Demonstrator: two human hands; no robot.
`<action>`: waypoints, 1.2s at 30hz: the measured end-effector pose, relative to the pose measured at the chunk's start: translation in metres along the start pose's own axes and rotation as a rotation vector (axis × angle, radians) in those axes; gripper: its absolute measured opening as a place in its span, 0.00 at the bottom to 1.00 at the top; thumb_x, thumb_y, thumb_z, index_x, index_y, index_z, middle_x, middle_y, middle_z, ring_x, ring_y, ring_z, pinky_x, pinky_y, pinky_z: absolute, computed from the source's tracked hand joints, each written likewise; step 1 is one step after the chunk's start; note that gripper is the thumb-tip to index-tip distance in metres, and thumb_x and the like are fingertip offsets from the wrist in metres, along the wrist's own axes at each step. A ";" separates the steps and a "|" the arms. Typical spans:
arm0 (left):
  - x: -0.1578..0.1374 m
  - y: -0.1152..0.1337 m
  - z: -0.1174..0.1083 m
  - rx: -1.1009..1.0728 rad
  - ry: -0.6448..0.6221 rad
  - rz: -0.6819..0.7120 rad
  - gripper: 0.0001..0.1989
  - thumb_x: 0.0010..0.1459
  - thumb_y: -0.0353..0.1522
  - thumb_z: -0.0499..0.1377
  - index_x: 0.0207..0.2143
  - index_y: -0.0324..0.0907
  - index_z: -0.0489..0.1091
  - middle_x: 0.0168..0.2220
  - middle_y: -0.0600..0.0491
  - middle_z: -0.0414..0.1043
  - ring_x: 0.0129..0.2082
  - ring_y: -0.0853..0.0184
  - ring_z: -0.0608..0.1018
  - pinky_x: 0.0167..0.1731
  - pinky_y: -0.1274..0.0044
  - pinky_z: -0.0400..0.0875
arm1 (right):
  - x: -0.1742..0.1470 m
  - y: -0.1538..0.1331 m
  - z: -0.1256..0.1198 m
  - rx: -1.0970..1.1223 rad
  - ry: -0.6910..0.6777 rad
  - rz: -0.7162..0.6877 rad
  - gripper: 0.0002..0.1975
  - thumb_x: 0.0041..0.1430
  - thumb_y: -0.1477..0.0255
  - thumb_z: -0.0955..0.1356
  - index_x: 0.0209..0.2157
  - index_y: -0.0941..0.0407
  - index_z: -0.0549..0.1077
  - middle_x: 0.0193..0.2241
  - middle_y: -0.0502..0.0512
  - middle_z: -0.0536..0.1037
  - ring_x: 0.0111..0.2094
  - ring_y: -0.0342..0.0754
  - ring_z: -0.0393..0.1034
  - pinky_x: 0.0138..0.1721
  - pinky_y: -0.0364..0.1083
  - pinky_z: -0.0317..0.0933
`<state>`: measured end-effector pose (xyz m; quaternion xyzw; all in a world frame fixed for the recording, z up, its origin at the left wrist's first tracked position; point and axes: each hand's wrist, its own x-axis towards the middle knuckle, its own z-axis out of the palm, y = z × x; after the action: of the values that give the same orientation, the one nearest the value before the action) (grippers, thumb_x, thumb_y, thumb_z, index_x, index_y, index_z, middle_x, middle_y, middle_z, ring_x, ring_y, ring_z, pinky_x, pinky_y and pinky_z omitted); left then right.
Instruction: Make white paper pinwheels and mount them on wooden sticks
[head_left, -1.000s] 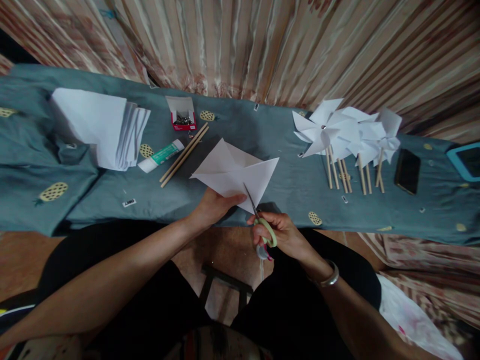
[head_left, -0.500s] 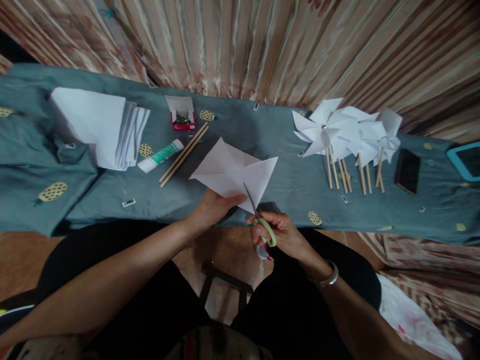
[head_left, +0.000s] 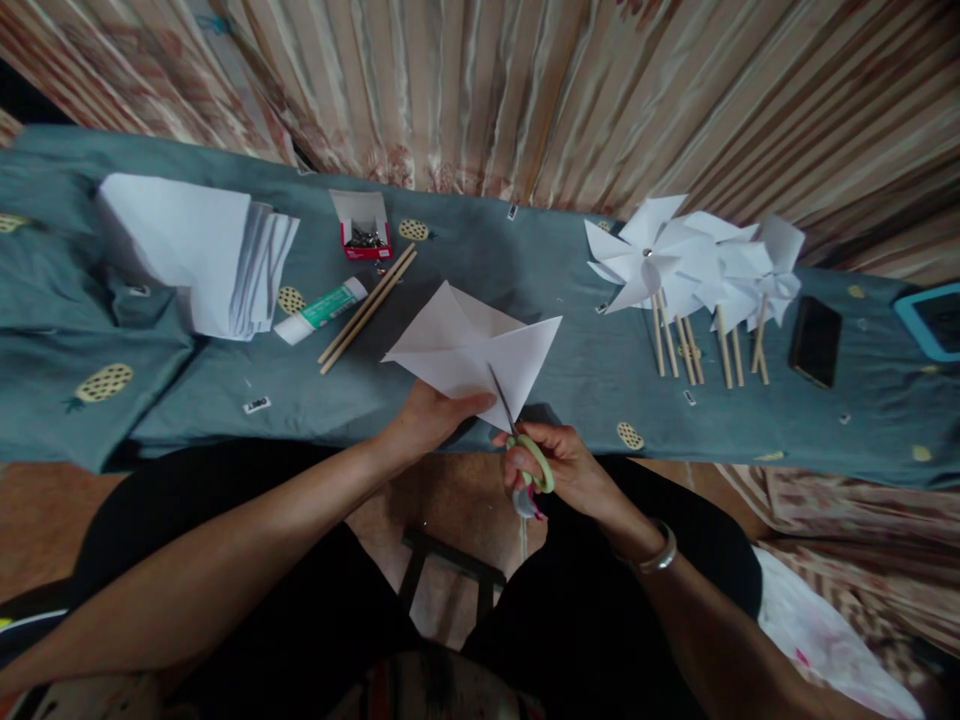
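A white paper square (head_left: 457,345) with creases and slits running in from its corners is held above the front part of the table. My left hand (head_left: 435,415) pinches its near edge, thumb on top and the other fingers out of sight underneath. Closed round the handles of green-handled scissors (head_left: 536,462) is my right hand (head_left: 562,470). One blade lies over the paper near its closest corner, its tip pointing toward the centre; the other blade is hidden beneath the sheet.
Paper sheets (head_left: 195,250) lie at the left. Nearer are a glue stick (head_left: 321,311), two wooden sticks (head_left: 367,310) and a red box of small metal pins (head_left: 366,240). Several paper pinwheels (head_left: 690,255), a phone (head_left: 815,340) and a blue-framed device (head_left: 934,320) lie right. A curtain (head_left: 480,100) hangs behind.
The paper has shifted slightly to the right and toward me, with my left hand still on it. My right hand and the scissors have hardly moved.
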<state>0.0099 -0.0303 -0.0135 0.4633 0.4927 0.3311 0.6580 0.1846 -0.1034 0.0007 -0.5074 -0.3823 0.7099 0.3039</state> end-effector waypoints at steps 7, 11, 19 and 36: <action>-0.001 0.002 0.001 -0.059 -0.002 0.006 0.13 0.41 0.34 0.65 0.31 0.44 0.68 0.34 0.52 0.76 0.34 0.64 0.75 0.41 0.71 0.71 | 0.001 0.001 0.000 0.010 0.006 0.005 0.23 0.46 0.52 0.74 0.33 0.58 0.74 0.19 0.46 0.74 0.17 0.36 0.65 0.18 0.36 0.60; -0.001 0.002 0.001 -0.064 -0.009 0.001 0.13 0.41 0.33 0.65 0.32 0.42 0.69 0.34 0.51 0.76 0.34 0.65 0.74 0.41 0.71 0.71 | 0.001 0.003 0.000 0.013 0.016 0.014 0.23 0.46 0.52 0.74 0.33 0.57 0.74 0.20 0.46 0.74 0.17 0.36 0.65 0.19 0.36 0.61; 0.001 -0.006 0.003 -0.080 -0.005 0.029 0.15 0.41 0.34 0.66 0.33 0.40 0.69 0.34 0.51 0.76 0.34 0.66 0.74 0.41 0.71 0.70 | 0.000 -0.002 0.001 -0.021 0.020 -0.020 0.22 0.47 0.52 0.74 0.29 0.58 0.72 0.19 0.46 0.74 0.17 0.35 0.64 0.18 0.35 0.60; -0.006 0.001 0.005 -0.065 -0.043 -0.018 0.12 0.45 0.32 0.64 0.34 0.44 0.67 0.38 0.54 0.76 0.38 0.64 0.74 0.46 0.69 0.69 | 0.001 -0.005 0.004 -0.051 0.043 -0.017 0.24 0.45 0.49 0.74 0.25 0.58 0.71 0.18 0.47 0.73 0.16 0.36 0.63 0.18 0.37 0.58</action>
<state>0.0133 -0.0372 -0.0104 0.4441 0.4716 0.3310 0.6862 0.1810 -0.1012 0.0054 -0.5270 -0.3981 0.6860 0.3051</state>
